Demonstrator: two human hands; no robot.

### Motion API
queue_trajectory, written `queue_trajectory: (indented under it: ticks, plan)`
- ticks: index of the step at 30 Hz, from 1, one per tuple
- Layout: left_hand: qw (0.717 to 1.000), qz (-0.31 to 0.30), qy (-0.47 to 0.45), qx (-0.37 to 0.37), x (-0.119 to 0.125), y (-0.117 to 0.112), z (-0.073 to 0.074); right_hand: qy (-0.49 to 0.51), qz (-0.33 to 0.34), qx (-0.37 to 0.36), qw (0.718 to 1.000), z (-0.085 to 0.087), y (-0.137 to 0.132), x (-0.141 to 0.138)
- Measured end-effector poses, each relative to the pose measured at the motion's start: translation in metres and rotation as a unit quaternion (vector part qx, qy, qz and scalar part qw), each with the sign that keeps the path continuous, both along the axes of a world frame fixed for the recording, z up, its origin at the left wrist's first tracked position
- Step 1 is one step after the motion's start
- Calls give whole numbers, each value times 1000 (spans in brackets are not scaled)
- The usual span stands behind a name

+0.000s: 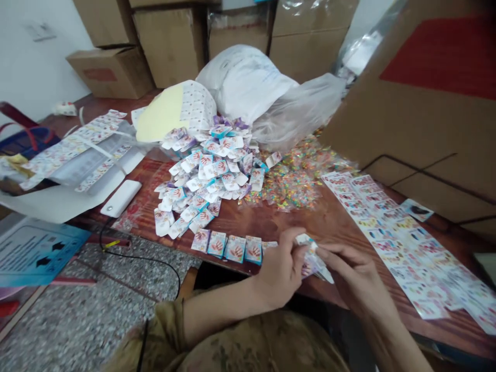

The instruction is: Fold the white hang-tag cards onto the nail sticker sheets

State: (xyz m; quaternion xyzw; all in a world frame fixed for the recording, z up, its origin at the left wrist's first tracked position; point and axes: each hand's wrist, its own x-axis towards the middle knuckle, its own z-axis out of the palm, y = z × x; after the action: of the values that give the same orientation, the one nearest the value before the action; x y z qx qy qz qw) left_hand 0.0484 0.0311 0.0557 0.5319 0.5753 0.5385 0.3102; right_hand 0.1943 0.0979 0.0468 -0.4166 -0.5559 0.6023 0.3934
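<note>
Over the table's front edge, my left hand (279, 268) is closed on a small printed paper box (312, 258) with white and purple faces. The fingers of my right hand (351, 268) pinch the same box from the other side, near its white flap. Left of my hands, a row of small blue and white boxes (234, 248) printed with a hand picture lies along the front edge. The last box in that row is partly hidden by my left hand. Behind the row rises a large pile of similar boxes (217, 173).
Many small clear packets with colourful bits (290, 181) spread right of the pile. Printed sticker sheets (403, 248) lie at the right, beside a big cardboard box (426, 124). White plastic bags (244, 82) stand behind. A white power bank (121, 198) with a cable sits at the left.
</note>
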Motion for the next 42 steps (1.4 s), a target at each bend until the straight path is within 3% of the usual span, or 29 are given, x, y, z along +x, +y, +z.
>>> queue_trajectory:
  ticks: [6, 10, 15, 19, 25, 29, 33, 37, 39, 42]
  plan:
    - [989, -20, -133, -55, 7, -7, -4, -30, -24, 19, 999, -8, -16, 10]
    - [996, -32, -74, -46, 5, -8, -9, -2, -34, 1, 999, -3, -15, 3]
    - [996, 8, -78, -37, -2, -5, -8, -37, 21, 102, 994, 11, -15, -5]
    - [998, 26, -53, -7, -5, -3, -3, -29, 28, 119, 992, 22, -19, -13]
    - [999, 38, -6, 5, -2, -5, -2, -31, 7, 167, 985, 15, -28, -18]
    - [997, -1, -46, -61, 12, -10, -2, -113, 24, 227, 967, 9, -34, 0]
    - [988, -42, -75, -127, 22, -14, -4, -233, 48, 307, 921, 4, -39, 26]
    - [988, -61, -58, -126, 13, -18, -1, -272, 98, 387, 876, 4, -40, 29]
    - [992, -41, -19, -120, 0, -20, 5, -267, 100, 405, 869, 7, -36, 18]
    - [994, 49, 33, -96, -30, -23, 17, -238, 99, 413, 874, 8, -26, -8]
